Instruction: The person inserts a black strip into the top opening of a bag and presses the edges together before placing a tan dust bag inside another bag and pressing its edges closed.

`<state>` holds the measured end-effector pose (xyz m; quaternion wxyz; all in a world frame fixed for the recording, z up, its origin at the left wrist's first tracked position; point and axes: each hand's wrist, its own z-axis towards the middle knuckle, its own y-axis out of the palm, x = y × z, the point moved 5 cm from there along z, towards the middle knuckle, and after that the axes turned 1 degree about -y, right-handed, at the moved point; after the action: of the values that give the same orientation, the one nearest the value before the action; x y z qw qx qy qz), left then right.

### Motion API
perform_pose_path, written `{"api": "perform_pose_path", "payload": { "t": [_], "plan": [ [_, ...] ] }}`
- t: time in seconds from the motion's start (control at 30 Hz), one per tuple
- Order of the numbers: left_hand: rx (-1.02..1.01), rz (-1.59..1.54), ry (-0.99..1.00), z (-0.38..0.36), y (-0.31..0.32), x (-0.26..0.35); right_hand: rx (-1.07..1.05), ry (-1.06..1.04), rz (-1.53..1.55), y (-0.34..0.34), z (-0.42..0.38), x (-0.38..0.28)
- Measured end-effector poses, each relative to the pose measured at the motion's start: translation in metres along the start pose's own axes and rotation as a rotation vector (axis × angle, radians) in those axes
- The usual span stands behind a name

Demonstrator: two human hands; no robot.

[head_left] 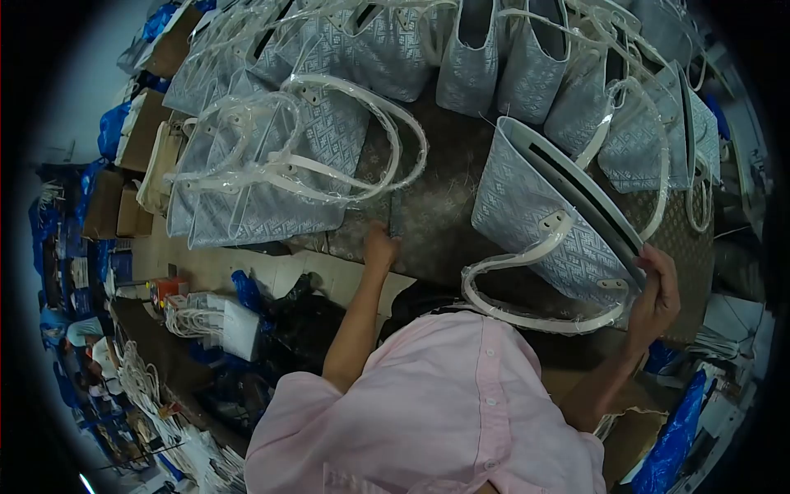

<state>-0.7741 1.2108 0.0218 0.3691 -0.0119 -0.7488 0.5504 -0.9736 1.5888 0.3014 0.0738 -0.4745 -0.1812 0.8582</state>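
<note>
A silver-grey patterned handbag [535,206] lies tilted on the table, its long mouth turned up and to the right. One of its white plastic-wrapped handles [547,325] loops toward my body. My right hand [657,288] pinches the rim of this bag at its near right corner, the fingers closed over the edge. My left hand [380,245] rests closed at the table's near edge, round a thin dark tool [395,212] that points away from me; its kind is too dim to make out.
Patterned bags [271,165] with wrapped handles stand grouped at the left. More bags [469,74] line the far side of the brown table [436,156]. Cartons [144,128] and an opened box [638,428] flank the table. Bundles of white straps [148,387] lie at lower left.
</note>
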Motion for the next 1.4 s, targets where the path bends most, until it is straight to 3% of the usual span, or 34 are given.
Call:
{"api": "perform_pose_path", "payload": {
  "t": [0.1, 0.17, 0.23, 0.3, 0.33, 0.4, 0.47, 0.5, 0.57, 0.6, 0.63, 0.67, 0.7, 0.8, 0.87, 0.93, 0.97, 1.03, 1.13, 1.2, 1.3, 1.4],
  "plan": [
    [-0.158, -0.158, 0.014, -0.014, -0.012, -0.008, 0.008, 0.008, 0.018, 0.0, -0.002, -0.002],
    [-0.493, -0.51, -0.245, -0.042, -0.056, 0.019, 0.043, 0.015, -0.012, -0.014, -0.004, -0.003],
    [-0.645, -0.68, -0.226, -0.067, -0.12, 0.07, 0.081, 0.04, -0.045, -0.033, -0.01, 0.0],
    [-0.699, -0.793, -0.103, -0.079, -0.175, 0.115, 0.158, 0.087, 0.204, -0.05, -0.016, 0.006],
    [-0.698, -0.772, -0.009, -0.076, -0.191, 0.135, 0.18, 0.088, 0.183, -0.056, -0.015, 0.006],
    [-0.722, -0.748, 0.096, -0.072, -0.208, 0.179, 0.279, 0.096, 0.463, -0.065, -0.015, 0.004],
    [-0.546, -0.273, 0.867, -0.062, -0.206, 0.268, 0.364, -0.006, 0.391, -0.059, 0.003, -0.018],
    [-0.547, -0.191, 1.002, -0.057, -0.194, 0.301, 0.414, -0.108, 0.345, -0.06, 0.015, -0.029],
    [-0.543, -0.115, 1.158, -0.05, -0.165, 0.356, 0.158, -0.358, 0.083, -0.057, 0.042, -0.045],
    [-0.518, 0.019, 1.313, -0.054, -0.152, 0.38, 0.174, -0.359, 0.071, -0.063, 0.049, -0.047],
    [-0.488, 0.162, 1.462, -0.061, -0.143, 0.394, -0.136, -0.232, -0.024, -0.051, 0.056, -0.044],
    [-0.493, 0.17, 1.48, -0.064, -0.139, 0.402, -0.442, -0.097, -0.113, -0.039, 0.055, -0.035],
    [-0.542, 0.201, 1.506, -0.065, -0.131, 0.408, -0.557, 0.065, -0.265, -0.035, 0.049, -0.021],
    [-0.668, 0.17, 1.558, -0.052, -0.101, 0.408, -0.601, 0.155, -0.129, -0.035, 0.026, 0.018],
    [-0.756, 0.11, 1.567, -0.042, -0.09, 0.403, -0.533, 0.216, -0.152, -0.031, 0.02, 0.026],
    [-0.99, 0.168, 1.324, -0.028, -0.078, 0.394, -0.465, 0.288, -0.17, -0.025, 0.014, 0.031],
    [-1.015, 0.178, 1.319, -0.025, -0.076, 0.393, -0.44, 0.325, -0.174, -0.024, 0.014, 0.028],
    [-1.226, 0.185, 1.11, -0.018, -0.069, 0.384, -0.406, 0.37, -0.184, -0.017, 0.014, 0.031],
    [-1.371, -0.016, 0.91, -0.014, -0.06, 0.366, -0.548, 0.61, -0.156, -0.007, 0.005, 0.037],
    [-1.508, -0.03, 0.726, -0.019, -0.058, 0.362, -0.513, 0.697, -0.041, -0.004, -0.006, 0.045],
    [-1.318, 0.308, 0.555, -0.012, -0.049, 0.354, -0.526, 0.835, -0.002, -0.007, -0.004, 0.048],
    [-1.314, 0.268, 0.506, -0.014, -0.047, 0.351, -0.723, 0.949, -0.101, -0.004, -0.007, 0.052]
  ]
}}
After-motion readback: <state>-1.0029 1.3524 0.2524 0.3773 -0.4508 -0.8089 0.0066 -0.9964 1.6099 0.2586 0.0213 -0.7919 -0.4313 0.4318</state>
